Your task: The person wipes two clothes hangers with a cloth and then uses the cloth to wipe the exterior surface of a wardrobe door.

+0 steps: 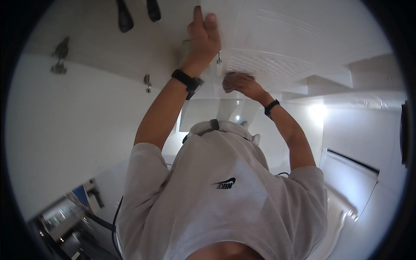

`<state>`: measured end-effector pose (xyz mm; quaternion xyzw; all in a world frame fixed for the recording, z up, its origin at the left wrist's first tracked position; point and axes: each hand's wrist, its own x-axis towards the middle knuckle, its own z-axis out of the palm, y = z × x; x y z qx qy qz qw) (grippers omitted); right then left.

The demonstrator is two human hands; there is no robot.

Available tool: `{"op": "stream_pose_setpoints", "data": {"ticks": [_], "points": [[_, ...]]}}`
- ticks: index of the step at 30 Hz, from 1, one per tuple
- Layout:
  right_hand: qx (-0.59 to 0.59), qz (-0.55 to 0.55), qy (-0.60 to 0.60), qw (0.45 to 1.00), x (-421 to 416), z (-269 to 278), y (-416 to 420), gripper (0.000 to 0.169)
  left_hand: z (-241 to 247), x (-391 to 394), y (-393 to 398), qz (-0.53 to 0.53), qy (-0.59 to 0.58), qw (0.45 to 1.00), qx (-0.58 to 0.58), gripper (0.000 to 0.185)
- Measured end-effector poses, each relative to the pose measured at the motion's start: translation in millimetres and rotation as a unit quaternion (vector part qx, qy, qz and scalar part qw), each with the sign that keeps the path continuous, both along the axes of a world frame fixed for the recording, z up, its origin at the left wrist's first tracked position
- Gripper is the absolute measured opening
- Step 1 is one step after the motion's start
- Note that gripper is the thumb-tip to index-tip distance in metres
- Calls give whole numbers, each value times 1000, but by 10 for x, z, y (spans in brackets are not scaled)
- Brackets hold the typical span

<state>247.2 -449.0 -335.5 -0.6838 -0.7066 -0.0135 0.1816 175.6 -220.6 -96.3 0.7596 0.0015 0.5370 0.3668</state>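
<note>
My left hand point(206, 35) is raised in front of a pale panel point(247, 26), its index finger and thumb apart. The other fingers are folded or hidden, and I see nothing held in it. A black watch point(188, 83) is on that wrist. To the right and lower in the picture, my right hand point(248, 86) grips a dark reddish-brown cloth or pad point(230, 81) against the white surface, just below a patch of raised texture point(269, 63). Blur hides its exact form. Between the hands a small metal fitting point(219, 58) juts from the panel.
Two black handle-like parts point(125, 16) hang at the upper left. Metal fittings point(59, 57) and a smaller metal fitting point(148, 84) sit along the left white panel point(65, 123). Stepped white ledges point(328, 79) stand at right. A dark cable point(115, 221) runs beside my left side.
</note>
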Motion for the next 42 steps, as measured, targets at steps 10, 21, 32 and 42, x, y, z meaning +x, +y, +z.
{"op": "stream_pose_setpoints", "data": {"ticks": [10, 21, 32, 42], "points": [[501, -683, 226, 481, 7, -173, -1079, 39, 87, 35, -24, -104, -58, 993, -7, 55], [341, -583, 648, 351, -1036, 339, 1351, 63, 297, 41, -346, -112, -48, 992, 15, 55], [600, -534, 506, 316, 784, 188, -1192, 32, 261, -34, -357, -131, 58, 989, -25, 58], [485, -379, 736, 282, -74, 362, -345, 41, 194, -1, -280, -116, 11, 993, -32, 66]]}}
